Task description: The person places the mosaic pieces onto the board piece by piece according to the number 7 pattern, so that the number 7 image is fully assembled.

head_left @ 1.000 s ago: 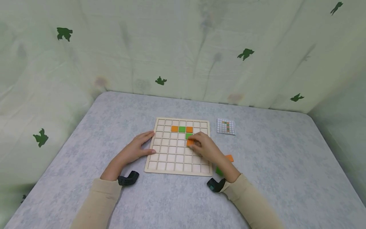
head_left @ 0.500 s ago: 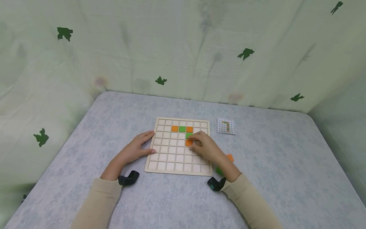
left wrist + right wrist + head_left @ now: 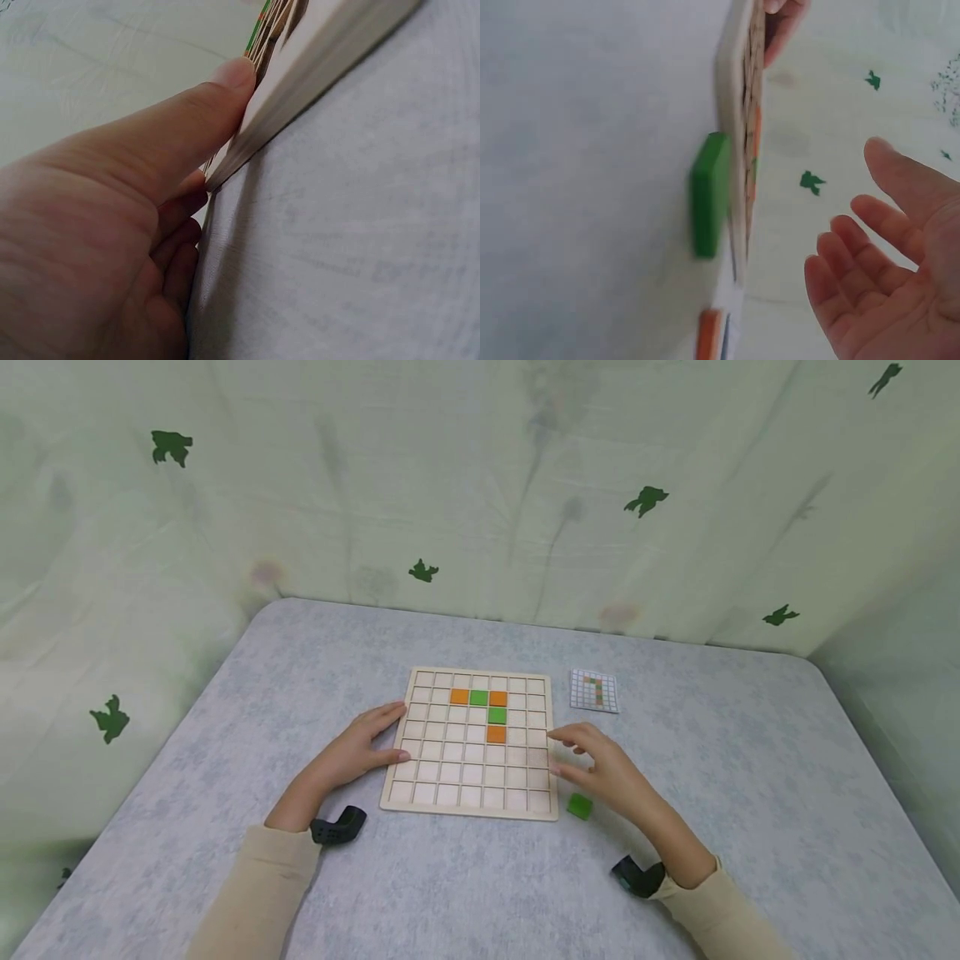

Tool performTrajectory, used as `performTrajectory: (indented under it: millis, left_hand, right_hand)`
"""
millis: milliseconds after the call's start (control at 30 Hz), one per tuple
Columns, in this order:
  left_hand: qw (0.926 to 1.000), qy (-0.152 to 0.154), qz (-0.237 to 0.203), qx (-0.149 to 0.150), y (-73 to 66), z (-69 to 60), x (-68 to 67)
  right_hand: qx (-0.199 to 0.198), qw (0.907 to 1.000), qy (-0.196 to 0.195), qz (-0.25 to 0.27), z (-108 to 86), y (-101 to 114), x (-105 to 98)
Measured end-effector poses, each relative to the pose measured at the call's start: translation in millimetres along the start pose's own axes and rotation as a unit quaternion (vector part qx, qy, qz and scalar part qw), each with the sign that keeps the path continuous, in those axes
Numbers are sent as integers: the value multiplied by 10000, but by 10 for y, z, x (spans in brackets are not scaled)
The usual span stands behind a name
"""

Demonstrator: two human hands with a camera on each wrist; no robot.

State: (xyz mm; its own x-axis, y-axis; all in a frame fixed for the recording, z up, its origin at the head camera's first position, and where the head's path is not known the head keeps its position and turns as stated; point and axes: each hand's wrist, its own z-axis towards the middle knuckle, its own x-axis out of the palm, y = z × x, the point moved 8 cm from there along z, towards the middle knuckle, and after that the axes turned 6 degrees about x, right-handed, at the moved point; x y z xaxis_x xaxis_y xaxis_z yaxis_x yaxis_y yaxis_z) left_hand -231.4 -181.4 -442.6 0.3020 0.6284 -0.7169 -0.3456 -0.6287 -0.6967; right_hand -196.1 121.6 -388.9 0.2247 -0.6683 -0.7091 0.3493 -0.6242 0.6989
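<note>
A wooden grid board [image 3: 438,772] lies on the table, with a row and column of orange and green square tiles set in its cells. The lowest is an orange tile [image 3: 496,735]. My left hand [image 3: 345,758] rests against the board's left edge, its fingers spread and the thumb lying over the rim. Just off the right edge hovers my right hand [image 3: 607,772], fingers relaxed and nothing between them. A loose green tile [image 3: 580,806] lies on the table beside it. The right wrist view also shows a loose orange tile [image 3: 709,334], hidden by the hand in the head view.
A small card [image 3: 594,691] printed with a coloured grid pattern lies right of the board's far corner. The grey table [image 3: 450,893] meets a pale curtain [image 3: 480,485] with green bird-like shapes at the back.
My right hand has let go of the orange tile, now flat in its cell, and moved right off the board. The left hand has stayed in place.
</note>
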Motion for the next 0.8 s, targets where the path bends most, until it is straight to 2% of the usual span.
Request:
performTrajectory:
  millis: [233,400,533,800]
  left_hand:
    - [10000,-4,-41,-24,-3,-1,0]
    - [10000,-1,-28,-26,-11,-3,1]
    - [10000,12,11,-32,-10,0,12]
    - [10000,-1,2,-38,0,0,8]
  right_hand:
    - [-2,10000,4,9,-355,-178,-21]
    - [150,9996,218,-102,-511,-294,84]
    - [396,9982,402,-223,-573,-364,158]
    - [385,9981,408,-245,-541,-333,176]
